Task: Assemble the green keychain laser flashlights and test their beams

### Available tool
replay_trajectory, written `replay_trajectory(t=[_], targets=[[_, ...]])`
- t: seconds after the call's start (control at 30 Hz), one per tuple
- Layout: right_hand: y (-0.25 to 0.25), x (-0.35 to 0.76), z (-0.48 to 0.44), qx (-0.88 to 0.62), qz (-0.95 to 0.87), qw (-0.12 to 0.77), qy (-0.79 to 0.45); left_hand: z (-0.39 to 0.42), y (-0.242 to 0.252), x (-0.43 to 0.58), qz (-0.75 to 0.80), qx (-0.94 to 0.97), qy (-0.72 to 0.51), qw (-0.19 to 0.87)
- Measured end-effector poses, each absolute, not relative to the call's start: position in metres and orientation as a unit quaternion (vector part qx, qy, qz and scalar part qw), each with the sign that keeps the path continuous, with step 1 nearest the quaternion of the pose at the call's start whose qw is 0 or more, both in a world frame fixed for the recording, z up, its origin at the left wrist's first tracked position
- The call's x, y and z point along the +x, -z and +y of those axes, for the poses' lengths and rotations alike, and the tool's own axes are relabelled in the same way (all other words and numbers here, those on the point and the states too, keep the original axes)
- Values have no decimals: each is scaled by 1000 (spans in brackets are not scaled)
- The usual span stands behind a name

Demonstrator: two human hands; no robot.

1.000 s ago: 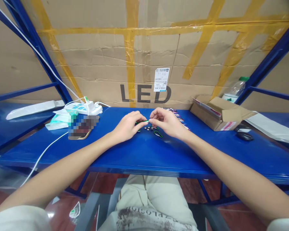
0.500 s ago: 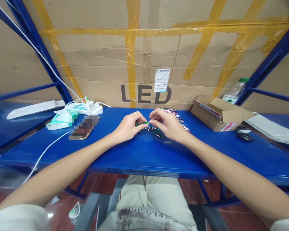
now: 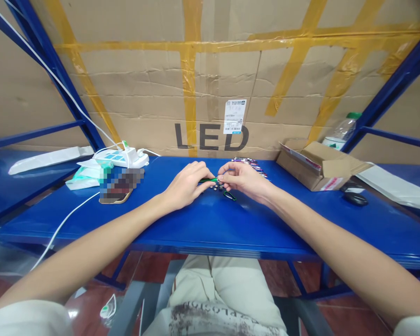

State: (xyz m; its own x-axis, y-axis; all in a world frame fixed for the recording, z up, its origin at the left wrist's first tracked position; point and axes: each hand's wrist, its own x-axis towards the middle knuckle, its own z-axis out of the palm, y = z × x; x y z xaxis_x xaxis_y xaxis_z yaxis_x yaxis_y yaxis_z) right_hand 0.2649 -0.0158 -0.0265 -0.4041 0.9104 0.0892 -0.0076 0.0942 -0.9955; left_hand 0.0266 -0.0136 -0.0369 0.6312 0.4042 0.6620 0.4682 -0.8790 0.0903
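Observation:
My left hand [image 3: 189, 185] pinches a slim green tube-like piece [image 3: 208, 179] between thumb and fingers, its length pointing right. At its right end are the thumb and fingertips of my right hand [image 3: 243, 179], closed together. Whatever small part sits in that pinch is too small to make out. Below the fingertips, several small dark and silvery pieces [image 3: 216, 188] lie on the blue table. A green-edged carabiner-like loop [image 3: 229, 195] rests just under my right hand. Behind that hand is a row of thin, multicoloured metallic pieces [image 3: 254, 165], partly hidden by it.
The blue table [image 3: 196, 228] backs onto a taped cardboard sheet [image 3: 154, 102]. To the left lie a phone [image 3: 117, 198], a white power strip [image 3: 140, 161] and a green-white packet [image 3: 87, 175]. Right are an open cardboard box [image 3: 315, 165], a black mouse [image 3: 355, 198] and a bottle [image 3: 343, 130].
My right hand has shifted slightly lower, and its fingertips now meet the green piece's right end. More of the green piece shows between the hands. My left hand has barely moved.

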Motion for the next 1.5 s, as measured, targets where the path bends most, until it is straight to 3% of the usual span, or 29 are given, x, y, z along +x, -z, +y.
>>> replay_trajectory(t=[0.53, 0.7, 1.13, 1.33, 1.5], targets=[[29, 263, -18, -345, -744, 456, -345, -8, 39, 27, -277, -882, 380, 4], [29, 264, -18, -344, -731, 454, -376, -9, 39, 25, -264, -894, 361, 36], [31, 265, -12, -347, -536, 433, -636, -16, 34, 26, -230, -895, 311, 221], [31, 261, -14, -332, -552, 462, -609, -15, 36, 25, -247, -892, 341, 165], [32, 259, -17, -349, -619, 487, -508, -12, 38, 25, -249, -890, 358, 132]])
